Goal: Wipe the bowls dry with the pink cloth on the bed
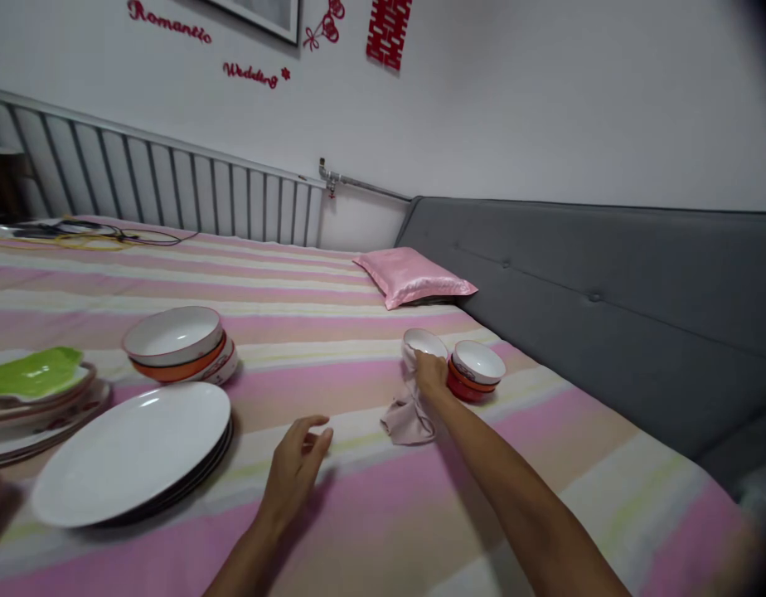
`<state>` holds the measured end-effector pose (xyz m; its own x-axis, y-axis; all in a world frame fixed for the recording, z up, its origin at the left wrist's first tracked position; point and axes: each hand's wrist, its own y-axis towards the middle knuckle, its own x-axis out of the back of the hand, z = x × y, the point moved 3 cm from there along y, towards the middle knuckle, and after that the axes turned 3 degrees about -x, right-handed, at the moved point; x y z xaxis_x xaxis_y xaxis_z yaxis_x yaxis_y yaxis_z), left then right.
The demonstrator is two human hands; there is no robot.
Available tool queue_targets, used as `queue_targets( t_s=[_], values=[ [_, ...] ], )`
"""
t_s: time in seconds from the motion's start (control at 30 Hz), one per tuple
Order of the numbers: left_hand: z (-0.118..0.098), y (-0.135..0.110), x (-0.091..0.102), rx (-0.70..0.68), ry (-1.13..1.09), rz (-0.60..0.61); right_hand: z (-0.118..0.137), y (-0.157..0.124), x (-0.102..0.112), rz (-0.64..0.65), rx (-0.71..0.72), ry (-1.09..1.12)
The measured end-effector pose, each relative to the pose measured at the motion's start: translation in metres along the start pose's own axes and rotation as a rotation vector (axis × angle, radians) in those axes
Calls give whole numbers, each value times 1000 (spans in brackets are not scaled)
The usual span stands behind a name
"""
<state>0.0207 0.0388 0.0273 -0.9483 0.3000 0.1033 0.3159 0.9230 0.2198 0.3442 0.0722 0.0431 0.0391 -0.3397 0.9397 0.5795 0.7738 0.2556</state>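
right fingers (424,363) holding cloth (409,421) (pinkish), draped below, bowl (425,341) beside

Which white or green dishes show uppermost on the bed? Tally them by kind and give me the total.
White bowls: 3 (large bowl at left, small bowl at the right hand, second small bowl beside it)
White plate: 1
Green dish: 1
Total: 5

Pink pillow (414,274) beside grey headboard (582,290), cables (65,233) near the radiator (162,184)
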Motion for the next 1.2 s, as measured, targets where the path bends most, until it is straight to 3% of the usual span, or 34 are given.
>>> queue_targets(
  t_s=[0.13, 0.27, 0.37, 0.47, 0.57, 0.7, 0.83, 0.97, 1.07, 1.2],
  values=[
    [45, 5, -2, -8, 109, -1, -25, 31, -37, -54, -34, -4],
    [55, 6, -5, -33, 256, 83, -41, 35, -68, -152, -59, 78],
    [52, 7, -7, -34, 280, 107, -45, 30, -72, -235, -66, 201],
    [48, 4, -6, -44, 260, 92, -35, 19, -60, -304, -79, 369],
    [41, -5, -2, -74, 222, 62, -7, 1, -43, -353, -117, 583],
    [30, -19, 7, -104, 198, -7, 52, -32, -32, -299, -125, 918],
    [17, -28, 21, -220, 220, -109, 120, -77, -42, -140, -222, 1252],
    [-1, -28, 44, -376, 271, -285, 178, -128, -60, 56, -301, 1455],
    [-11, -24, 66, -390, 325, -391, 199, -162, -75, 148, -325, 1516],
    [-15, -18, 87, -373, 464, -487, 199, -183, -95, 184, -305, 1521]
  ],
)
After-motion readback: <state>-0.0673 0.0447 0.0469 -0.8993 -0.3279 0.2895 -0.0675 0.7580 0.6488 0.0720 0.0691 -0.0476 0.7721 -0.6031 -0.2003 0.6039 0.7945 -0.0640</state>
